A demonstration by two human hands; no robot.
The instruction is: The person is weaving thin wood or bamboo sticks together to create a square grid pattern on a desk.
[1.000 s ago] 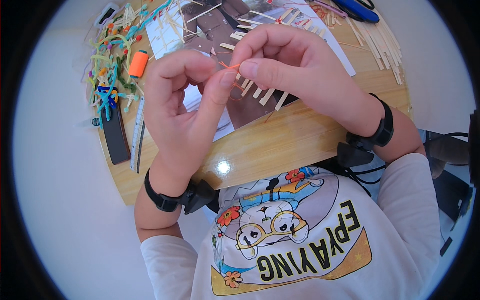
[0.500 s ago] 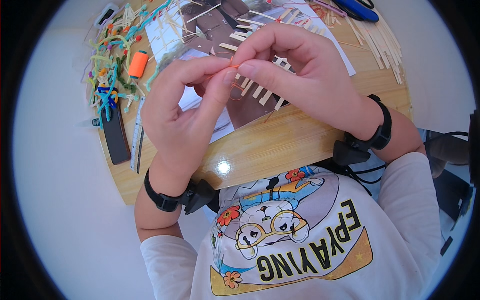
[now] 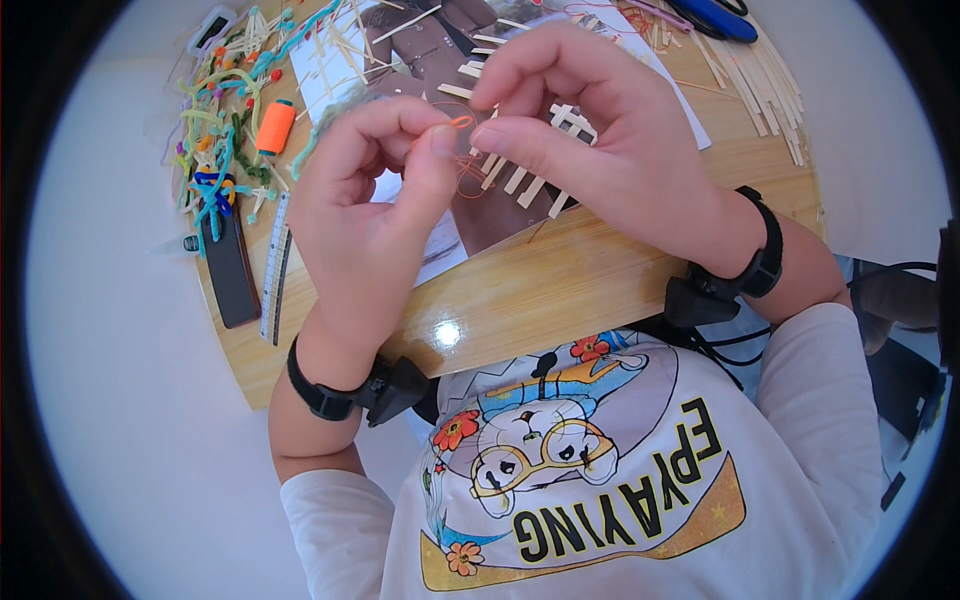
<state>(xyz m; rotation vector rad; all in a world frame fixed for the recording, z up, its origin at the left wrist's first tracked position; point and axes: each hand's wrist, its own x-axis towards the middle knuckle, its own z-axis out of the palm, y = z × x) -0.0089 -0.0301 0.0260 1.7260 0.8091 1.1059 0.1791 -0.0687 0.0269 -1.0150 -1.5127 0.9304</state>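
Between the thumb and forefinger of my left hand (image 3: 375,185) a small coil of orange thread (image 3: 462,121) is pinched. Loose strands of it trail down over the printed sheet (image 3: 445,245). My right hand (image 3: 610,150) hovers just to the right of the coil, its thumb and forefinger apart, holding nothing that shows. Below and behind the right hand lies a lattice of pale flat wooden sticks (image 3: 533,193), partly hidden by that hand.
On the left are an orange thread spool (image 3: 275,128), a tangle of coloured pipe cleaners (image 3: 215,130), a dark oblong case (image 3: 230,270) and a clear ruler (image 3: 275,270). Loose wooden sticks (image 3: 765,90) and a blue-handled tool (image 3: 718,20) lie at the far right. The wooden table (image 3: 520,285) ends near my body.
My right thumb and forefinger have parted from the thread and drawn slightly away. The left hand keeps its pinch, and the small coil now shows between the hands.
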